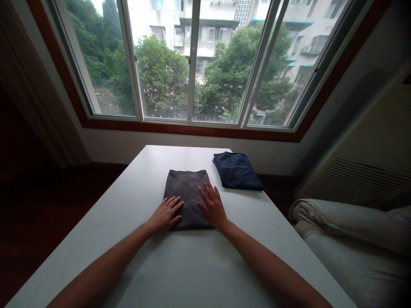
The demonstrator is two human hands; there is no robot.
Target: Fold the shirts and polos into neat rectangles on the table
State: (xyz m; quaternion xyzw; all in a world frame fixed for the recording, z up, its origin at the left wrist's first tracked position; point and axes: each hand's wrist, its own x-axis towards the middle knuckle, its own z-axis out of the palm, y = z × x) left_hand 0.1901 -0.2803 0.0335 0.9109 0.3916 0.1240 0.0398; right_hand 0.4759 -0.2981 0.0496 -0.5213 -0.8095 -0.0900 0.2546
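A grey folded garment [189,188] lies flat on the white table [128,205] in front of me; its exact kind is not clear. On its left edge rests my left hand [166,214], fingers stretched out and palm down. My right hand [213,206] is spread over the right edge of the same garment, fingers apart. Neither hand grips the cloth. A dark blue folded garment [238,171] sits farther back on the right, near the table's right edge, apart from both hands.
Beyond the far end of the table is a wide window [189,124] with a brown frame. A light-coloured sofa [353,244] stands along the right side. A curtain [48,94] hangs at the left, and a slatted vent unit [356,179] is at the right.
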